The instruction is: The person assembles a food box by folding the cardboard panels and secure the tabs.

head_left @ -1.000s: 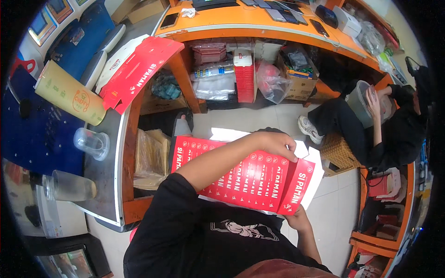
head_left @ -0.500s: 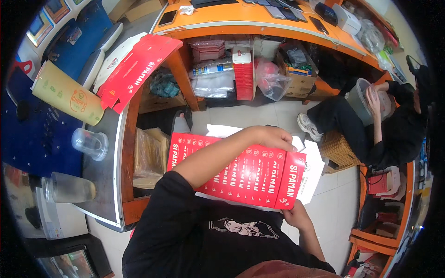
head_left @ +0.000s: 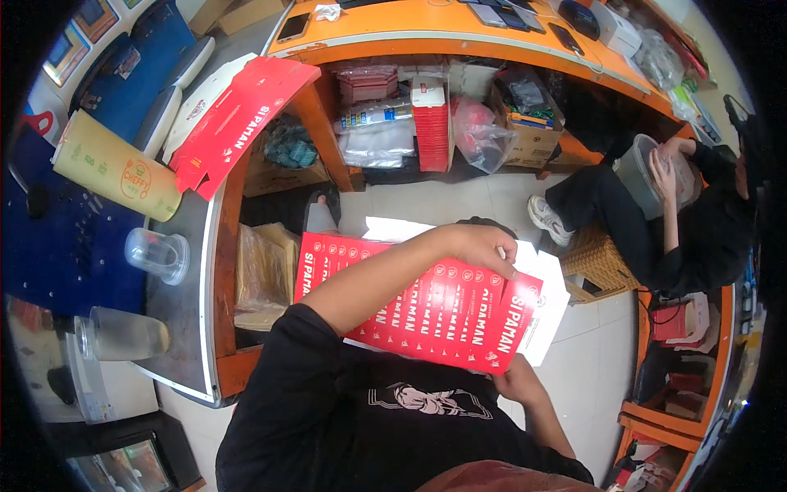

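Fanned out in front of my body is a stack of flat red-and-white printed box blanks (head_left: 385, 316), overlapping in a row like shingles. My left arm crosses over the stack, and my left hand (head_left: 479, 248) is closed on the upper edge near its right end. At the lower right corner, my right hand (head_left: 518, 381) pinches the outermost blank (head_left: 515, 324), which sits tilted over its neighbours. White inner flaps (head_left: 551, 307) stick out on the right and along the far edge. My right fingertips are partly hidden behind the card.
On the grey table at left lie another red blank (head_left: 238, 123), a yellow cup stack (head_left: 119, 168) and clear plastic cups (head_left: 127, 334). An orange desk (head_left: 385, 33) with shelves underneath stands ahead. At right, another person holds a clear tub (head_left: 641, 176) beside a woven basket (head_left: 602, 266).
The outermost blank has tilted and shifted left over the stack. My right hand has moved slightly left with its lower corner. My left hand stays at the upper edge.
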Action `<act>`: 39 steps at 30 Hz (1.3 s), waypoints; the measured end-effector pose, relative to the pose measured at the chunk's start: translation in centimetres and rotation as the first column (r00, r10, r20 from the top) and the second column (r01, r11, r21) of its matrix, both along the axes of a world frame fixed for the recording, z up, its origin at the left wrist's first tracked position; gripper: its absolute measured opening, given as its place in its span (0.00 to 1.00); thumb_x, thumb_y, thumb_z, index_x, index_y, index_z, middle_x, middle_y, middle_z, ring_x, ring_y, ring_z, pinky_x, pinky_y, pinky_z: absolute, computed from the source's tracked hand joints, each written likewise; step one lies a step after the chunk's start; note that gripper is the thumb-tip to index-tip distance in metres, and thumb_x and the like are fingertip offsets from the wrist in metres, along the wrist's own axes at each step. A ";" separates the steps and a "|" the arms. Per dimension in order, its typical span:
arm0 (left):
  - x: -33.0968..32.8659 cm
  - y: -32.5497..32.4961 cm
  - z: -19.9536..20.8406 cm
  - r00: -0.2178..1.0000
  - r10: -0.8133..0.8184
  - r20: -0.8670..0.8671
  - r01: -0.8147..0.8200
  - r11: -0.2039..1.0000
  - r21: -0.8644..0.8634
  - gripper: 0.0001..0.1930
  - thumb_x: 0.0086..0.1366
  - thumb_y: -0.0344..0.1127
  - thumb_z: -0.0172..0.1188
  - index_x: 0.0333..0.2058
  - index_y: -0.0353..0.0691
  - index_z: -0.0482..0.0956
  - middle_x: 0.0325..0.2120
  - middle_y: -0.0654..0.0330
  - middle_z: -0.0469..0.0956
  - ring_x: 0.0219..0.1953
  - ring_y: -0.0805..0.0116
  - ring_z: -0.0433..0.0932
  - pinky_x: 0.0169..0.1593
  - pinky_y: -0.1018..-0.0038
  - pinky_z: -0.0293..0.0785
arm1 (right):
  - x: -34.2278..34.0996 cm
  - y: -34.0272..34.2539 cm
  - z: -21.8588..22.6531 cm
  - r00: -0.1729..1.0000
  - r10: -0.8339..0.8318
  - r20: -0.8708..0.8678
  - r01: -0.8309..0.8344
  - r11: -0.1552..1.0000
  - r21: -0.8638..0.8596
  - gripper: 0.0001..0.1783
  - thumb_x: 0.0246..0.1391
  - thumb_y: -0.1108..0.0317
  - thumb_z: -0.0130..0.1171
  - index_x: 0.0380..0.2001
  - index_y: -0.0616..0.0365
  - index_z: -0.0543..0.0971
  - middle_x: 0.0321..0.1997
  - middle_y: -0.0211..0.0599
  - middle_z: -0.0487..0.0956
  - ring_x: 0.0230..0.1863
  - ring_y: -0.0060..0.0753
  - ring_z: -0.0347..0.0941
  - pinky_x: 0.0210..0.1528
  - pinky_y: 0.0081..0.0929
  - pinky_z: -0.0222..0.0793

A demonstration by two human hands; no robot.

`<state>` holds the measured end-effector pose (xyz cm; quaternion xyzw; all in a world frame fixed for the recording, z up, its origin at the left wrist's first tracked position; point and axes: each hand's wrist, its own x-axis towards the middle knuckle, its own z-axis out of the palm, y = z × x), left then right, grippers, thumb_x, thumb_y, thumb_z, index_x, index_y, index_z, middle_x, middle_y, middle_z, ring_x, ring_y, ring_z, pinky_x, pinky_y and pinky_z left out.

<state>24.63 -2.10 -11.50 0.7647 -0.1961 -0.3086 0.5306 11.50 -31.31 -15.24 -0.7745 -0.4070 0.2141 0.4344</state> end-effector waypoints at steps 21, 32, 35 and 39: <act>1.0 -0.6 -0.1 0.997 -0.077 -0.033 0.078 0.996 0.034 0.25 0.64 0.59 0.63 0.31 0.39 0.80 0.27 0.64 0.79 0.32 0.75 0.75 0.37 0.74 0.71 | 9.5 4.6 0.5 0.899 -0.389 -0.204 0.426 0.884 0.193 0.26 0.54 0.77 0.64 0.56 0.61 0.71 0.50 0.39 0.79 0.48 0.26 0.78 0.48 0.28 0.76; 1.6 -1.6 0.5 0.999 -0.047 -0.018 0.050 0.979 0.196 0.33 0.63 0.70 0.57 0.31 0.38 0.79 0.27 0.60 0.78 0.32 0.71 0.75 0.37 0.70 0.71 | 10.1 7.1 -1.5 0.537 -0.359 -0.764 0.713 0.677 0.183 0.14 0.68 0.63 0.47 0.39 0.61 0.79 0.35 0.31 0.81 0.33 0.20 0.77 0.37 0.20 0.74; 1.9 -1.3 0.2 0.997 -0.070 0.016 0.067 0.983 0.174 0.30 0.62 0.67 0.60 0.28 0.40 0.78 0.25 0.63 0.76 0.30 0.72 0.73 0.35 0.71 0.70 | 10.3 6.5 -2.8 0.613 -0.407 -0.677 0.688 0.696 0.204 0.15 0.68 0.63 0.47 0.37 0.62 0.79 0.37 0.32 0.79 0.37 0.20 0.77 0.39 0.21 0.74; 1.6 -1.2 0.2 0.997 -0.050 -0.056 0.053 0.997 0.060 0.26 0.63 0.61 0.66 0.26 0.41 0.76 0.23 0.67 0.75 0.29 0.76 0.71 0.34 0.74 0.68 | 9.3 6.5 -0.7 0.789 -0.540 -0.293 0.597 0.786 0.160 0.17 0.68 0.60 0.48 0.51 0.60 0.74 0.50 0.36 0.73 0.50 0.30 0.74 0.50 0.27 0.73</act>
